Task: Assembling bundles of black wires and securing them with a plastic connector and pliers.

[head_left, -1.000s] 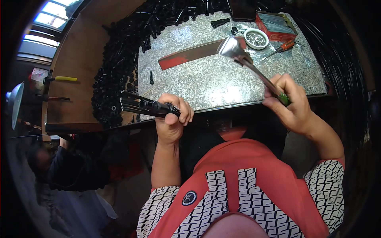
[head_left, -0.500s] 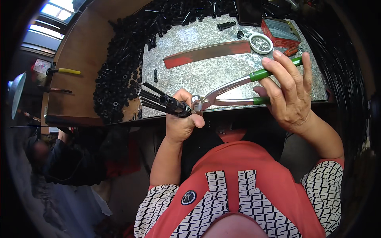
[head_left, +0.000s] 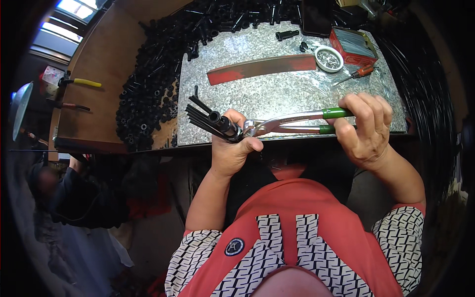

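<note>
My left hand (head_left: 230,153) is closed around a black hollow tubular fitting (head_left: 223,126) with several thin black rods (head_left: 202,119) fanning out to its left. The thumb lies along the near side of the fitting. My right hand (head_left: 366,129) grips the green handles of metal pincers (head_left: 292,120), fingers over the upper handle and thumb at the lower one. The jaws meet the fitting's side between my left thumb and index finger. What exactly they bite on is too small to make out. Both hands are above the table's near edge.
Behind my hands, a curved red-and-brown strip (head_left: 262,69) lies on the speckled tabletop (head_left: 237,47). A white dish of small metal bits (head_left: 328,59), an orange-handled screwdriver (head_left: 363,72) and a red box (head_left: 354,44) stand at right. Black parts (head_left: 143,94) are heaped left; long black rods (head_left: 420,94) lie right.
My right hand has come down and closed on the pincers; the handles have drawn closer together. The left hand and fitting have shifted slightly to the right.
</note>
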### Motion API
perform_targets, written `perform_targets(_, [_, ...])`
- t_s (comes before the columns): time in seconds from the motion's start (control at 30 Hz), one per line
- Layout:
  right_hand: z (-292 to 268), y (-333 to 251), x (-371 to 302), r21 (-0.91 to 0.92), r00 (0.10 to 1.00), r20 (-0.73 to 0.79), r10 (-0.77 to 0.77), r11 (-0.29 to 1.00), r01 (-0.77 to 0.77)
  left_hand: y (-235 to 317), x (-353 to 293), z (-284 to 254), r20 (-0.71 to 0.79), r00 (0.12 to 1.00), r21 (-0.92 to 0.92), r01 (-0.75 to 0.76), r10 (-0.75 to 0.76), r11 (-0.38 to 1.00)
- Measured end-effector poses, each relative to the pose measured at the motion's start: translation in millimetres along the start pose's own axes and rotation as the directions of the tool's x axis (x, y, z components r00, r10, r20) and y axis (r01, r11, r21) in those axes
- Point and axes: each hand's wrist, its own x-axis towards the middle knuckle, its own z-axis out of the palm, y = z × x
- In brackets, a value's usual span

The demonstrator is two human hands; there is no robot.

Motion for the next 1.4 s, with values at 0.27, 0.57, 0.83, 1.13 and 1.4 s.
perform_targets(0.27, [-6, 2, -3, 0.486, 0.923, 0.348, 0.163, 0.811, -0.326, -6, -10, -4, -0.040, 0.991, -0.030, -0.131, 0.130, 0.991])
perform_targets(0.57, [-8, 3, -12, 0.171, 0.240, 0.890, -0.387, -0.205, -0.964, 5, -11, 5, 0.122, 0.941, 0.048, -0.323, 0.316, 0.945])
perform_targets(0.83, [-19, -2, -11, 0.297, 0.311, 0.856, -0.414, -0.100, -0.950, 12, -12, -6, 0.230, 0.949, 0.251, -0.270, 0.214, 0.929])
perform_targets(1.13, [-26, -9, -14, 0.132, 0.279, 0.892, -0.357, -0.384, -0.914, 18, -3, -5, 0.286, 0.958, -0.033, -0.001, 0.011, 0.999])
perform_targets(1.4, [-19, -21, -25, 0.688, 0.846, 0.524, 0.101, 0.535, -0.490, 18, -2, -8, 0.223, 0.969, 0.027, -0.115, 0.106, 0.993])
